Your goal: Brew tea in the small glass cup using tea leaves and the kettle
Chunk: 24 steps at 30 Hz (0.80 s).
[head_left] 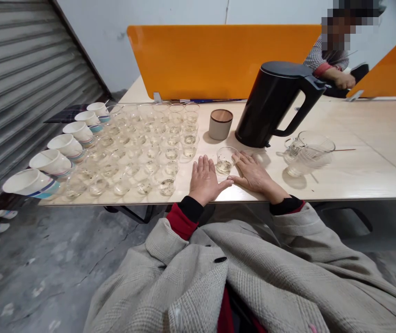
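A clear cup (224,163) with a little liquid and dark bits at its bottom stands on the table between my hands. My left hand (206,179) lies flat on the tabletop to its left, fingers stretched forward and thumb pointing right. To the right of the cup rests my right hand (253,172), palm down with fingers stretched; its fingertips are close beside the cup, and I cannot tell if they touch it. Just beyond stand a grey canister (219,127) with a wooden lid and a black electric kettle (269,104).
Rows of clear cups (144,186) fill the table's left part, with paper cups (66,145) along its left edge. A glass pitcher (310,150) stands at right with a thin stick. Behind an orange divider (232,60), another person's hand (345,80) shows.
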Available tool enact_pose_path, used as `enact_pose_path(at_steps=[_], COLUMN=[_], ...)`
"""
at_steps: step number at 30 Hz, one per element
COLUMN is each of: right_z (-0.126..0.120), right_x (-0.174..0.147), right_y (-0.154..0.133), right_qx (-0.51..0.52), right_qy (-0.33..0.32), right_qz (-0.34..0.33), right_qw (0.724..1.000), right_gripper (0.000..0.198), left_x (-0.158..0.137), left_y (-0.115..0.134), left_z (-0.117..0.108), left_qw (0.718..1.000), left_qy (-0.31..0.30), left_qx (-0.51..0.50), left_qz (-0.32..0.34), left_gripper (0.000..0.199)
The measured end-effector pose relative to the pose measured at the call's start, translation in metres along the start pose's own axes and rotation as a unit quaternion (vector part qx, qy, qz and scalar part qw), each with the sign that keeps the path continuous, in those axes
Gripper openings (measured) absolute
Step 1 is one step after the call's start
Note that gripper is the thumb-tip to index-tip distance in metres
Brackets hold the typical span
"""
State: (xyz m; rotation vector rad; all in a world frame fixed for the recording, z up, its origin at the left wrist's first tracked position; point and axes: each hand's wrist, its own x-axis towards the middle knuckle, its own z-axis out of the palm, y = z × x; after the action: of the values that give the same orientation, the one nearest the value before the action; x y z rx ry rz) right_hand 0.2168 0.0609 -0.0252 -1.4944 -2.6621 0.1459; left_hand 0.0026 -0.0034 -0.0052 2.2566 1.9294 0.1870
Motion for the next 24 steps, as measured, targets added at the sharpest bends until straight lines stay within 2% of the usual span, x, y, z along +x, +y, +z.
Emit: enact_pose_path(at_steps=[16,24], right_z=[0.0026,-0.0009], right_x=[-0.0011,-0.0012], right_y=[0.0018,-0.0003], right_qx=[0.013,0.017], right_qy=[0.029,0.018], right_qz=[-0.012,-0.008], right_qw=[0.999,1.000], right_gripper=[0.099,0.098], left_x=[0.0017,0.0013], left_y=[-0.0001,0.0001], left_z=[0.0019,0.0009], left_qw=[1.000,1.000], left_qy=[0.007,0.004], left_qx=[-0.001,-0.005], left_qz=[-0.001,-0.002], left_gripper=[0.114,0.114])
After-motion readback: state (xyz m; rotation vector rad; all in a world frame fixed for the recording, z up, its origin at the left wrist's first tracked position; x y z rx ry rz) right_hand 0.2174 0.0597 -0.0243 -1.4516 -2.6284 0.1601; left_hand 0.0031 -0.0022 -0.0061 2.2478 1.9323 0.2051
